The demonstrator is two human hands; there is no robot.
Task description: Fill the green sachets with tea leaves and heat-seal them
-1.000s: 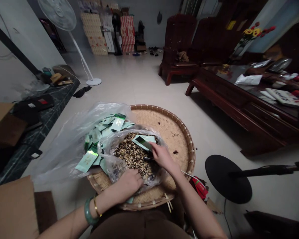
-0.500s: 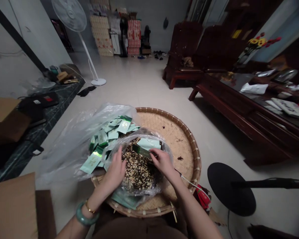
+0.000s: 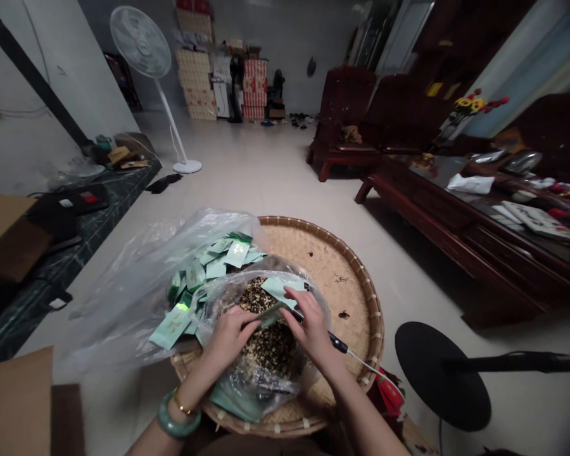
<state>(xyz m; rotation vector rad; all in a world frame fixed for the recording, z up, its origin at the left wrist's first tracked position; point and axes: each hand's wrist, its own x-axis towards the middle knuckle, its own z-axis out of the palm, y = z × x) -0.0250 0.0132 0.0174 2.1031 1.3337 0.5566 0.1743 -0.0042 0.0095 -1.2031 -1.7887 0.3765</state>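
Note:
My left hand (image 3: 228, 332) is closed, pinching one end of a small flat green packet (image 3: 268, 314). My right hand (image 3: 308, 323) is at the packet's other end, its thumb by the edge. Under the right palm runs a slim black corded tool (image 3: 338, 342); its dark tip shows between thumb and index finger, and a white cord trails from its handle. Below both hands, a clear plastic bag (image 3: 232, 373) holds a dark and pale flaky dry mix (image 3: 270, 351). Another pale green packet (image 3: 281, 288) lies on its far side.
A round woven bamboo tray (image 3: 342, 266) bears the bags. Many green packets (image 3: 209, 259) fill a larger clear bag (image 3: 137, 285) at left. A black round stand base (image 3: 441, 373) stands right, a cardboard box (image 3: 16, 399) left, a dark wooden table (image 3: 451, 234) farther right.
My left hand has moved right, from the bag's left side to the green packet. The right fingers have spread a little, showing more of the black tool. The view has tilted slightly up.

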